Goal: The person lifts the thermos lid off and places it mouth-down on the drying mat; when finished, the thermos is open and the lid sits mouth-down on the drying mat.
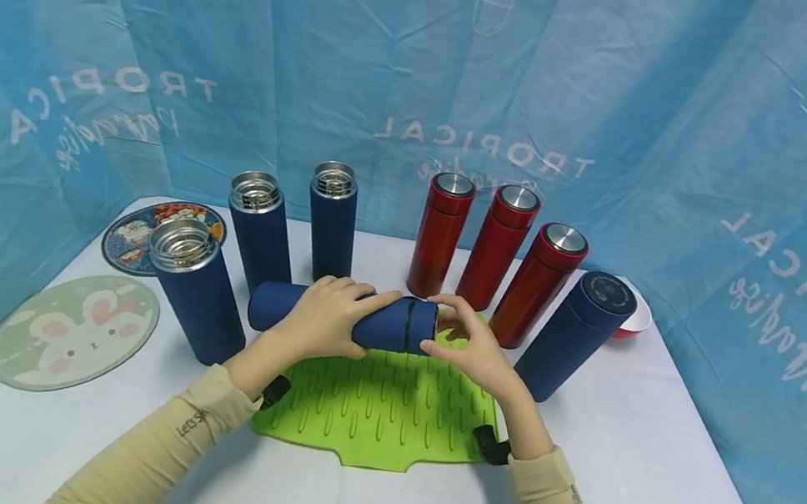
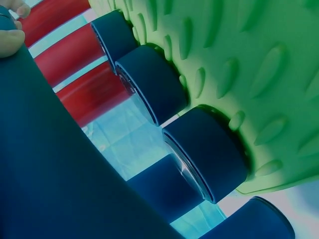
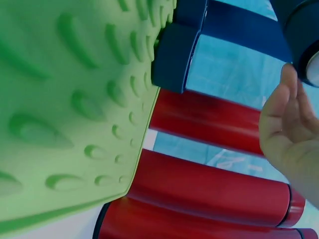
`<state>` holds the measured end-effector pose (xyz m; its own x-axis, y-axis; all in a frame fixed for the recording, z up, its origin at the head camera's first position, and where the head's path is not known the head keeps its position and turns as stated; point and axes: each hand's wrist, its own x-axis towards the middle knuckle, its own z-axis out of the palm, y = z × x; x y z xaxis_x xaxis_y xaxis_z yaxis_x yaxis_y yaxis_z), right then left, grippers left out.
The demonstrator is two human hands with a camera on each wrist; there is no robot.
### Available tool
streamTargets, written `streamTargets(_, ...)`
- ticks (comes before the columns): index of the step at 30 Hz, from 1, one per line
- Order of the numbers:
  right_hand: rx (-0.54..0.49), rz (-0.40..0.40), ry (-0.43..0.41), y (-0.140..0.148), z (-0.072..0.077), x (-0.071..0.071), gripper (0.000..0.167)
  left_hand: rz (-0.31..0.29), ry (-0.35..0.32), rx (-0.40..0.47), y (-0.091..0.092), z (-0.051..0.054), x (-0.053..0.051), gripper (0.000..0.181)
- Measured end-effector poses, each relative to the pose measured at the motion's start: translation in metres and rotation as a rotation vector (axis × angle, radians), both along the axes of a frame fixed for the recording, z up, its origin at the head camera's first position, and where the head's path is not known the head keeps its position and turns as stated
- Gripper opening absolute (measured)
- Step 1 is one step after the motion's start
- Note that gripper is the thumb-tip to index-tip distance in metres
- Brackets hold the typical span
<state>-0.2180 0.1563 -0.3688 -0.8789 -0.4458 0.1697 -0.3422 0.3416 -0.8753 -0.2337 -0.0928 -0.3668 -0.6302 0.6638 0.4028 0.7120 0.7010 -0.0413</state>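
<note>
My left hand grips the body of a dark blue thermos flask, which lies level above the green mat. At the flask's right end, my right hand pinches the rim of its lid between thumb and fingers. In the right wrist view the right hand touches that lid with its fingertips. Three loose blue lids stand on the mat in the left wrist view, the nearest lid largest; the held flask hides them in the head view.
Three lidless blue flasks stand at left, including the front flask. Three red flasks with silver-topped lids stand at back right, beside a lidded blue flask. A red-and-white bowl sits behind it. Oval rabbit mat and patterned mat lie left.
</note>
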Motion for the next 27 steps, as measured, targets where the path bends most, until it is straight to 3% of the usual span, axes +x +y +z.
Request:
streamTargets(7, 0.052, 0.05, 0.185, 0.006, -0.017, -0.008, 0.068, 0.02, -0.12, 0.01, -0.001, 0.0, 0.001, 0.086)
streamTargets(13, 0.088, 0.074, 0.354, 0.006, -0.017, -0.007, 0.076, 0.02, -0.154, 0.023, 0.0, 0.0, 0.003, 0.086)
streamTargets(15, 0.12, 0.088, 0.373, 0.005, -0.016, -0.007, 0.078, 0.018, -0.153, 0.02, 0.0, -0.001, 0.003, 0.086)
streamTargets(17, 0.129, 0.115, 0.336, 0.006, -0.015, -0.007, 0.085, 0.017, -0.151, 0.012, 0.0, -0.002, 0.003, 0.086)
streamTargets(20, 0.09, 0.123, 0.197, 0.007, -0.014, -0.007, 0.085, 0.021, -0.157, 0.005, 0.0, -0.003, 0.003, 0.087)
streamTargets(24, 0.087, -0.021, 0.035, 0.007, -0.011, -0.008, 0.051, 0.032, -0.164, 0.009, 0.001, -0.003, 0.003, 0.087)
streamTargets(27, 0.126, -0.135, -0.051, 0.004, -0.009, -0.009, 0.047, 0.029, -0.153, 0.003, 0.001, -0.003, 0.003, 0.086)
